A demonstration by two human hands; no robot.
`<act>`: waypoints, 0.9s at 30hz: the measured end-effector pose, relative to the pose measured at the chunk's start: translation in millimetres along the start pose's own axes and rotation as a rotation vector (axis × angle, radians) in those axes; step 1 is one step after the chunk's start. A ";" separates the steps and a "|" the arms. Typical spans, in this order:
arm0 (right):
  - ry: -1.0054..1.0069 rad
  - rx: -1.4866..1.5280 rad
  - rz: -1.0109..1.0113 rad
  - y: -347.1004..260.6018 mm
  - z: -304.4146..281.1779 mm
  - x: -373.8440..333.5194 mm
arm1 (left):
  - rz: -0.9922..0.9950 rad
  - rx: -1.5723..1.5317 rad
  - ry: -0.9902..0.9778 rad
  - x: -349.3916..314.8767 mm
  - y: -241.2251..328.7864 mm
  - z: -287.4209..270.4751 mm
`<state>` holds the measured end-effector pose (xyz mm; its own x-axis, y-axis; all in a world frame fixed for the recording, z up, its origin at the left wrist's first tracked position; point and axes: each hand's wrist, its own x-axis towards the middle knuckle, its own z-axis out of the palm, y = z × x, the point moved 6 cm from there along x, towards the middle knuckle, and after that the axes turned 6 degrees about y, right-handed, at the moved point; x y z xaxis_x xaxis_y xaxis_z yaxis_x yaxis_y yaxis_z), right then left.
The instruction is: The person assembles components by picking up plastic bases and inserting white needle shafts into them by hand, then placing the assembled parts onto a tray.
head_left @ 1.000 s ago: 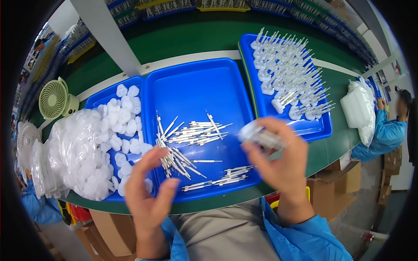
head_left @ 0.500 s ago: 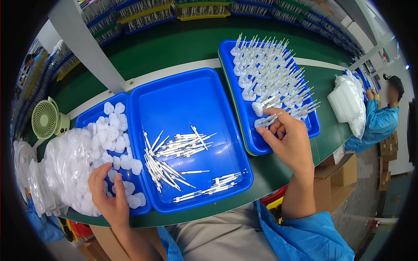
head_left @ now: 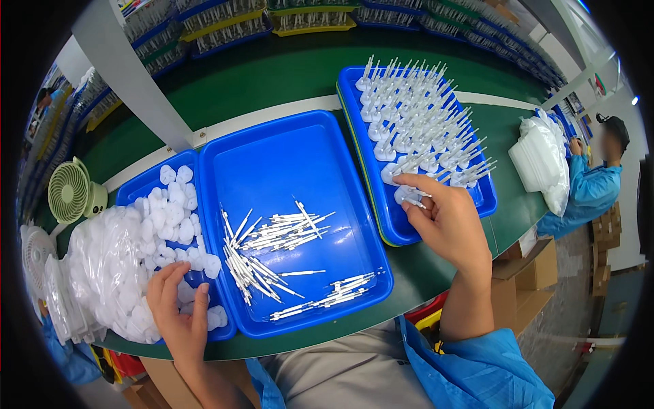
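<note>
Right hand is pinching a white disc-based piece between thumb and fingers at the near end of the right blue tray, just beside rows of standing pieces. Left hand is holding thumb and fingers spread over loose white discs in the left tray; can't tell if it's touching any. Thin white rods are lying in the middle tray
</note>
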<state>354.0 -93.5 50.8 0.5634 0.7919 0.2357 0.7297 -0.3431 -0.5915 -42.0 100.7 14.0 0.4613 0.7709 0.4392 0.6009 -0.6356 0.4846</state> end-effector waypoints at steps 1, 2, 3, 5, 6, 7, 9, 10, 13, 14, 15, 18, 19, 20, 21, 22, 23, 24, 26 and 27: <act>0.003 -0.035 -0.004 -0.5 -0.9 0.3 | -0.023 0.000 -0.009 -2.0 -1.3 0.0; 0.004 -0.035 -0.004 -0.5 -1.0 0.7 | -0.046 0.001 -0.019 -3.3 -2.4 0.2; 0.032 -0.040 -0.005 -0.4 -2.2 1.3 | -0.046 0.000 -0.018 -2.4 -1.2 -0.8; 0.060 -0.046 -0.007 -0.1 -4.9 -0.5 | -0.047 -0.011 -0.078 -0.1 2.0 -1.7; 0.066 -0.008 0.028 4.1 -7.8 -4.2 | -0.049 -0.009 -0.076 0.2 1.5 -3.5; 0.071 0.029 0.063 8.0 -10.0 -6.1 | -0.064 -0.059 -0.106 0.0 -0.2 -3.2; 0.075 0.018 0.104 12.4 -13.7 -6.0 | -0.080 -0.111 -0.139 0.7 -1.1 -5.6; 0.082 0.006 0.149 15.7 -15.2 -6.4 | -0.088 -0.141 -0.185 0.8 -0.2 -6.6; 0.235 -0.029 0.105 24.4 -18.2 -3.6 | -0.075 -0.154 -0.259 -1.2 1.0 -12.1; 0.240 -0.033 0.108 26.6 -18.2 -5.7 | -0.058 -0.132 -0.284 -2.2 1.5 -13.4; 0.285 0.010 0.119 29.4 -17.8 -5.8 | -0.061 -0.133 -0.286 -2.6 0.6 -15.2; 0.360 0.095 0.123 26.1 -22.1 -11.9 | -0.029 -0.171 -0.278 -2.7 3.4 -21.9; 0.391 0.138 0.116 23.7 -23.9 -16.0 | -0.034 -0.142 -0.301 -3.1 3.6 -23.6; 0.389 0.137 0.116 25.2 -25.3 -20.6 | -0.040 -0.113 -0.323 -4.1 3.1 -23.8; 0.412 0.098 0.087 27.0 -31.4 -26.9 | -0.040 -0.113 -0.324 -5.3 1.8 -24.9; 0.435 0.058 0.058 27.8 -36.6 -30.4 | -0.044 -0.121 -0.345 -7.1 -0.7 -25.3; 0.435 0.058 0.058 28.1 -39.7 -30.1 | -0.047 -0.129 -0.365 -8.4 -1.9 -25.1; 0.304 -0.013 -0.117 16.9 -35.1 -27.3 | -0.046 -0.127 -0.366 -9.4 -1.6 -24.6; 0.108 -0.068 -0.194 -2.4 -23.6 -21.3 | -0.056 -0.109 -0.357 -10.7 -0.9 -23.7; 0.109 -0.069 -0.194 -2.3 -22.2 -20.5 | -0.055 -0.111 -0.357 -9.5 0.6 -23.9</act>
<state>349.3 -120.2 64.4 0.4461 0.7883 0.4237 0.8508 -0.2267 -0.4740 -61.7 92.1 28.1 0.6406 0.7571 0.1281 0.5661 -0.5784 0.5874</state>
